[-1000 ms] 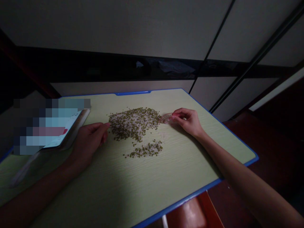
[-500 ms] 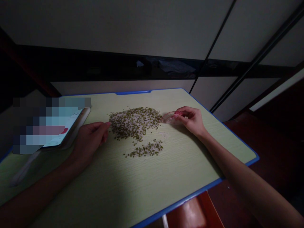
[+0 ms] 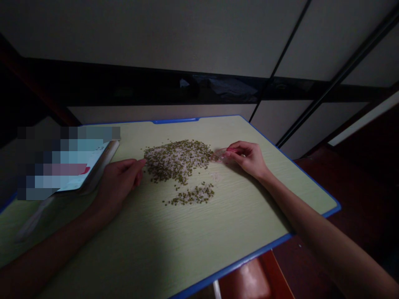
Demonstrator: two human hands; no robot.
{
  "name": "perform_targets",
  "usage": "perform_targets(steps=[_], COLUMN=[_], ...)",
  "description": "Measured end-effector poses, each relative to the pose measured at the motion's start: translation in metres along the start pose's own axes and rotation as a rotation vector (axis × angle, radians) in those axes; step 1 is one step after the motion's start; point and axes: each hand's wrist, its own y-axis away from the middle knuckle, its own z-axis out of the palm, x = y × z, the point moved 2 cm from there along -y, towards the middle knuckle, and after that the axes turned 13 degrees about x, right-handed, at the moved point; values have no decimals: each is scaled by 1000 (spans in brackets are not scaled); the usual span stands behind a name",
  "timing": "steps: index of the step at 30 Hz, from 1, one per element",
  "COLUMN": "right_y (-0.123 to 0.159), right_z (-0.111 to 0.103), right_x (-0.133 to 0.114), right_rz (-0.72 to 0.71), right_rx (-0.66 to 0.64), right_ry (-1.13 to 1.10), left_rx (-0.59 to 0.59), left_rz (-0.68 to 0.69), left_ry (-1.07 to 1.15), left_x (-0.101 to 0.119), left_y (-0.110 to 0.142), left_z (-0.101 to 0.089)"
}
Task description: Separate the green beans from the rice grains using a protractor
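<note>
A pile of green beans mixed with white grains (image 3: 181, 160) lies in the middle of the table (image 3: 249, 216). A smaller heap of the same mix (image 3: 195, 195) sits nearer to me. My right hand (image 3: 246, 157) pinches the red edge of a small clear plastic bag (image 3: 220, 155), which rests at the pile's right side. At the pile's left edge my left hand (image 3: 123, 178) is closed, thumb against forefinger. Whatever those fingers hold, if anything, is hidden.
A lit tablet or phone (image 3: 90, 166), partly blurred out, leans on a pale support at the table's left. Cabinet panels (image 3: 156, 37) rise behind the blue table edge. A glossy reddish-brown surface (image 3: 249, 278) shows below the front edge.
My right hand rose slightly with the plastic bag, then came back down and a little left. My left hand has stayed by the pile. The heaps look the same.
</note>
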Motion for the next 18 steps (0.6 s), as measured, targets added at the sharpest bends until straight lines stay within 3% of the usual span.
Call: perform_targets(steps=[18], right_y=[1], right_z=[2], right_x=[-2], right_rz=[-63], right_rx=[-40], right_ry=[41], left_rx=[7], left_rz=[-9], left_ry=[-18], left_x=[3], left_y=[2], left_z=[0])
